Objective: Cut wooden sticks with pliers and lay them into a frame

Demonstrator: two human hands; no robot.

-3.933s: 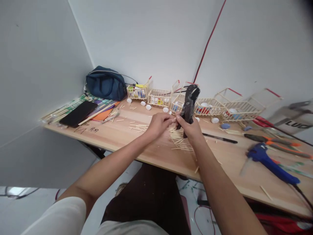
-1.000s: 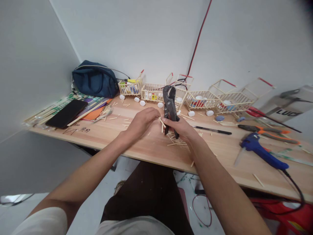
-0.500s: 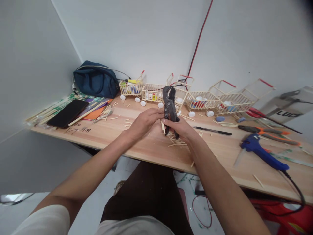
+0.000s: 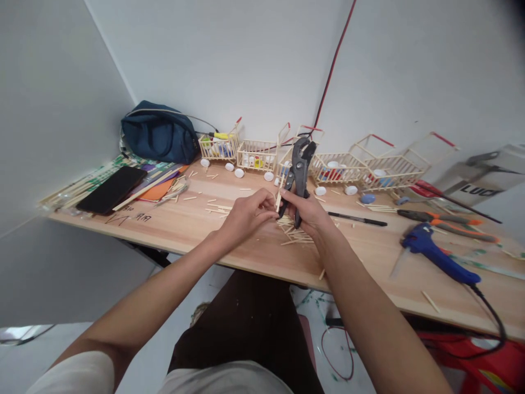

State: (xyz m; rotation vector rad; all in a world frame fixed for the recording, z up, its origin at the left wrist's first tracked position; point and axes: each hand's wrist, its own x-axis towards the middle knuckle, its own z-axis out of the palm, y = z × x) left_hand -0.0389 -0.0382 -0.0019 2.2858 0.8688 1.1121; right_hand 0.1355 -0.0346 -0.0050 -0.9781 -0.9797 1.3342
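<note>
My right hand (image 4: 307, 210) is wrapped around black-handled pruning shears (image 4: 301, 164), their head pointing up and away from me. Between its thumb and the shears, thin wooden sticks (image 4: 279, 198) stand nearly upright. The thumb and fingertips of my left hand (image 4: 251, 216) pinch together at the lower end of these sticks. Just below both hands lies a loose pile of short cut sticks (image 4: 297, 235). More short sticks (image 4: 219, 209) are scattered left of the pile.
Several small stick-built carts (image 4: 256, 156) with white wheels line the wall. A blue bag (image 4: 159, 134), a phone (image 4: 111, 190) and coloured paper (image 4: 158, 190) lie left. Toward the right are a black pen (image 4: 356, 219), orange-handled pliers (image 4: 447, 221) and a blue glue gun (image 4: 441, 254).
The shears have shifted slightly right and up in my right hand's grip. My left hand's fingers, stretched out before, have curled into a pinch at the sticks, which now point upward.
</note>
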